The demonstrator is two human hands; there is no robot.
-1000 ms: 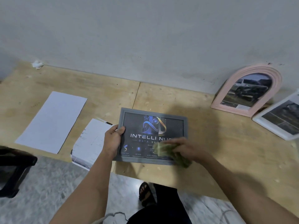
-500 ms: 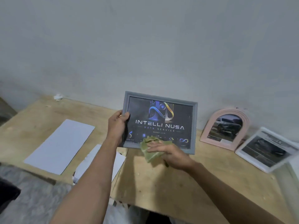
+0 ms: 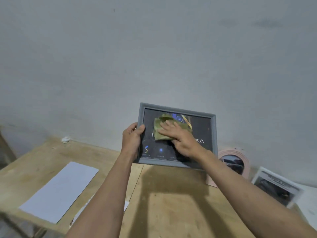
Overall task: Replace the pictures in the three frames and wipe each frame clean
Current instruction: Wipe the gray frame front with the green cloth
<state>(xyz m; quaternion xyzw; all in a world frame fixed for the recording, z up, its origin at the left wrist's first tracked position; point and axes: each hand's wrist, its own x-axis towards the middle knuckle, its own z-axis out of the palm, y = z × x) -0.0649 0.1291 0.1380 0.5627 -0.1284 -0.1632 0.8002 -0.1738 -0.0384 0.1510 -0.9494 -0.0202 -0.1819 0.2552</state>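
Note:
A grey rectangular frame (image 3: 213, 134) with a dark logo picture is raised upright above the wooden table (image 3: 171, 203). My left hand (image 3: 131, 140) grips its left edge, thumb on the front. My right hand (image 3: 180, 140) presses a green cloth (image 3: 160, 126) flat against the upper left of the glass, fingers straight. A pink arched frame (image 3: 247, 162) with a car picture leans on the wall to the right, partly hidden behind the grey frame. A white frame (image 3: 277, 186) with a car picture lies at the far right.
A white sheet of paper (image 3: 60, 189) lies on the table's left side. More papers (image 3: 126, 205) peek out under my left forearm. A crumpled white scrap (image 3: 66, 139) sits by the grey wall (image 3: 154, 48) at the back left.
The grey frame has been lifted from the table and raised upright. My right hand has slid the cloth from the frame's bottom edge up to its upper left.

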